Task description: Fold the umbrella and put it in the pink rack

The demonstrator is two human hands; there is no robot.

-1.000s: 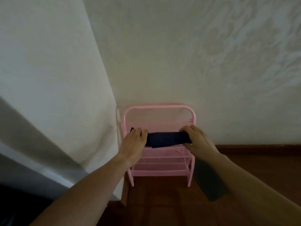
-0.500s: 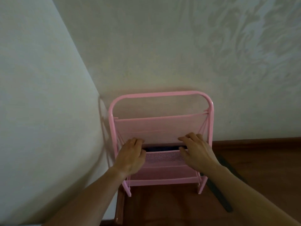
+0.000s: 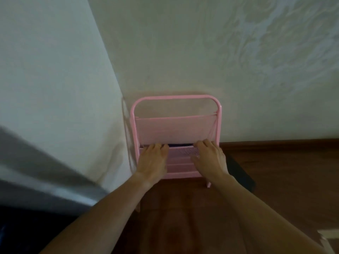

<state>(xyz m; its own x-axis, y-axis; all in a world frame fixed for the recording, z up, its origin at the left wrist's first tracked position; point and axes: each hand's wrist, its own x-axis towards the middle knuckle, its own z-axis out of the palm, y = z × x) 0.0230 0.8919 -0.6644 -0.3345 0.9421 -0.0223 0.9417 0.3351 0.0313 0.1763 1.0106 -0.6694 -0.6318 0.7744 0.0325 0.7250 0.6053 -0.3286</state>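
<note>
Fingers, left: left hand (image 3: 153, 160) palm-down, fingers (image 3: 157, 147) side by side, tips curled over front edge of the pocket; can't tell if they pinch anything.
Fingers, right: right hand (image 3: 209, 158) palm-down, fingers (image 3: 205, 144) slightly fanned, tips at the same edge; grip hidden, can't tell.
Umbrella look: umbrella (image 3: 180, 145) shows only as a thin dark navy strip, horizontal, folded up; rest hidden by the mesh front.
Umbrella vs fingers: strip runs between the two sets of fingertips, each end disappears under a hand; contact likely but not visible.
Umbrella location: inside pink rack (image 3: 176, 129), in the slot between tall rear mesh panel and lower front mesh panel.
Rack: pink tube frame with rounded top, pink mesh panels, standing upright in the corner, back against wall (image 3: 183, 52), left side just beside the side wall.
Floor: dark brown wood floor (image 3: 284, 171); rack feet on it.
Other: flat dark object (image 3: 240, 173) on the floor just right of rack, partly behind right wrist; identity unclear.
Forearms: both bare, reaching in from bottom of view.
</note>
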